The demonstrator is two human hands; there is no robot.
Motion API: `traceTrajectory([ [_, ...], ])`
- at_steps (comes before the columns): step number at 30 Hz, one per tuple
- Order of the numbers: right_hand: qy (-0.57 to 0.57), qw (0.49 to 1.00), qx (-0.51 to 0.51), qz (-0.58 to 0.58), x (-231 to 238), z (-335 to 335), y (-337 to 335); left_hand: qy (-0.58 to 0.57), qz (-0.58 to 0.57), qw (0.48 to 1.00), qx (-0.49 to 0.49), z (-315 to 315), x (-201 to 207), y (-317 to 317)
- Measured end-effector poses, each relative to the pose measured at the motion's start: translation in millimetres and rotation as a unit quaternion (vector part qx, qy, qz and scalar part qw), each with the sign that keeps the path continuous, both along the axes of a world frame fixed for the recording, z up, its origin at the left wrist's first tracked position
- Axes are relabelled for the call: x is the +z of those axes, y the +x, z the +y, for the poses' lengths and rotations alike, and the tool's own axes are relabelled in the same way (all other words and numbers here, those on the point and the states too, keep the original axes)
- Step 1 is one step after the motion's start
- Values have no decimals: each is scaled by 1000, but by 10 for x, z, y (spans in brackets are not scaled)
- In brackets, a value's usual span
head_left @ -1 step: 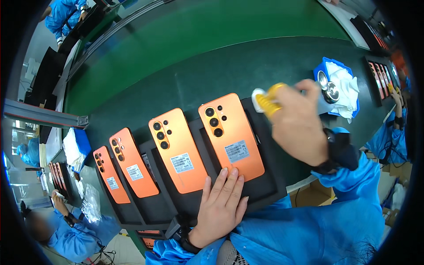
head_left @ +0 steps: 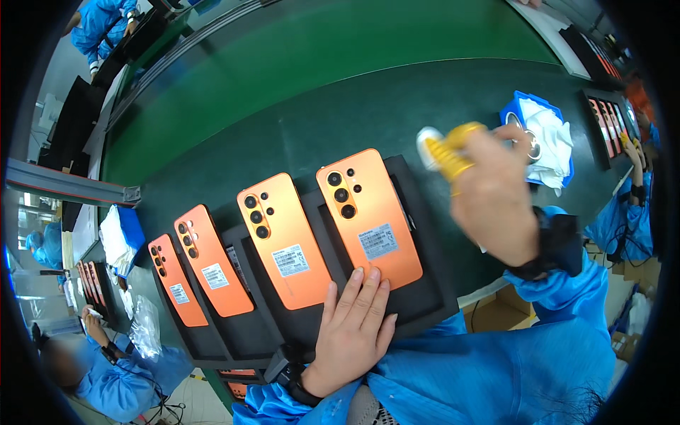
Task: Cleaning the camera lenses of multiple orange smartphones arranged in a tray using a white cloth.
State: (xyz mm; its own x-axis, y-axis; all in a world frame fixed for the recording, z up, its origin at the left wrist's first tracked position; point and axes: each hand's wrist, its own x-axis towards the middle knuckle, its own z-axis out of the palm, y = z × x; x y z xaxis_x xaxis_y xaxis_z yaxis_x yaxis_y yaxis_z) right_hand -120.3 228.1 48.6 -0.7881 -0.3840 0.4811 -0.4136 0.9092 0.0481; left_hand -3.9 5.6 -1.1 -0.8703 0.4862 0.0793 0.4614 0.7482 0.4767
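Observation:
Several orange smartphones lie back side up in a black tray, each with dark round lenses and a white label. My left hand point(head_left: 352, 335) rests flat, fingers stretched, its fingertips on the lower end of the rightmost smartphone point(head_left: 369, 219). To the right of that phone, above the table, is my right hand point(head_left: 494, 191), blurred by motion. Yellow ribbed finger cots point(head_left: 453, 157) cover some of its fingers. A small white cloth point(head_left: 428, 149) shows at their tips, pinched there. Its other fingers are near a round metal dish point(head_left: 533, 145).
A blue bin point(head_left: 567, 170) of white cloths stands at the right. The black tray point(head_left: 432, 301) reaches the table's near edge. Beyond the dark table runs a green surface point(head_left: 340, 42). Co-workers in blue point(head_left: 117, 379) sit at left and right, with more phone trays.
My right hand has moved a little right with the white cloth, away from the rightmost phone and closer to the blue bin. My left hand stays on the phone.

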Motion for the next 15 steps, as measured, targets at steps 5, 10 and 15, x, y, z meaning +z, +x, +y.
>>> traceTrajectory([
  [5, 45, 973, -177, 143, 328, 603, 161, 17, -3, 1000, 9, -44, 53, 26],
  [10, 78, 976, -186, 88, 122, 790, 246, -20, 13, 1000, 18, -262, 189, 138],
  [15, 111, 973, -194, 61, 103, 754, 300, -56, -8, 995, 86, -579, 282, 207],
])
